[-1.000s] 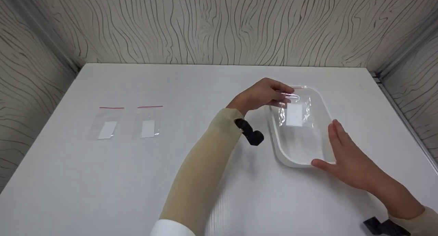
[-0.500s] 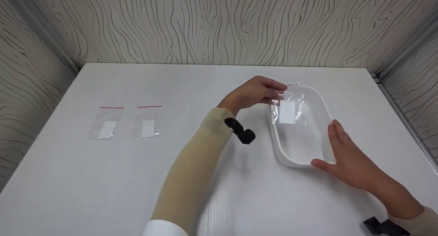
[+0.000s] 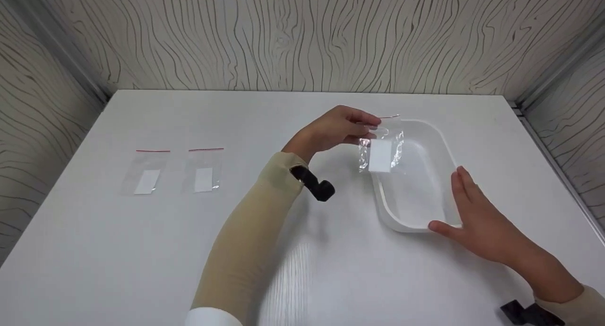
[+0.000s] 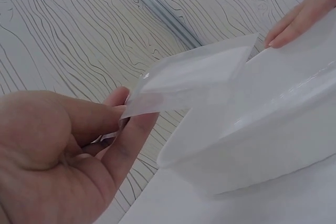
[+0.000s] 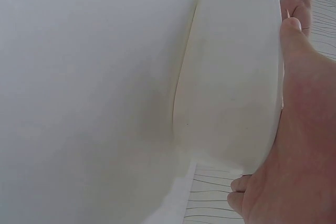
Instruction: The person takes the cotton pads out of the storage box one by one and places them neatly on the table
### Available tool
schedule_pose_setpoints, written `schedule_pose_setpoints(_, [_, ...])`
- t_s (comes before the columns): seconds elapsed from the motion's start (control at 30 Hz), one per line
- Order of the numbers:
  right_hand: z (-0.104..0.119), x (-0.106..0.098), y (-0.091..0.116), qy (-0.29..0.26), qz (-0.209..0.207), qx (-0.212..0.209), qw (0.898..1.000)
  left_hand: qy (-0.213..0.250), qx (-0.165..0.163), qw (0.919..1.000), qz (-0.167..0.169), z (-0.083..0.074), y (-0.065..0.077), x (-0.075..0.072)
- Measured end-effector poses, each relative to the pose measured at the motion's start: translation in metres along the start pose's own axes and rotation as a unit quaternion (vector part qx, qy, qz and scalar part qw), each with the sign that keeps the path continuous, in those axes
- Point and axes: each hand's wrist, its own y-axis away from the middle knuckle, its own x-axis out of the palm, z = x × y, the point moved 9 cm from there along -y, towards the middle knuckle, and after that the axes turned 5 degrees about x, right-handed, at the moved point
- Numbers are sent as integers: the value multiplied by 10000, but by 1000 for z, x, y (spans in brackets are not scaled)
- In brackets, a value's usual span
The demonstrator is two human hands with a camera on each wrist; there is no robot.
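Observation:
A clear zip bag (image 3: pixel 380 157) with a red strip along its top and a white rectangle on it is pinched between the thumb and fingers of my left hand (image 3: pixel 338 127). It overlaps the far left side of a white plastic tub (image 3: pixel 384 208) in the head view. The left wrist view shows the bag (image 4: pixel 194 74) sticking out from the fingertips above the tub's rim. My right hand (image 3: pixel 487 222) rests on the tub's near right corner, thumb on the front rim and straight fingers along the right side.
Two more clear bags with red strips lie side by side on the left of the white table (image 3: pixel 264 212), a left bag (image 3: pixel 147 175) and a right bag (image 3: pixel 204 175). Behind the table stands a wood-grain patterned wall (image 3: pixel 283 38).
My left hand has moved left with the zip bag, from over the tub's inside to its far left rim. My right hand and the tub have stayed in place.

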Motion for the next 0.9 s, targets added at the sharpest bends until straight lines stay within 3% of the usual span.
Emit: schedule_pose_setpoints(0.9, [-2,0,-1,-17,0,3,10000,-198,18,9993,-326,12,40,-50])
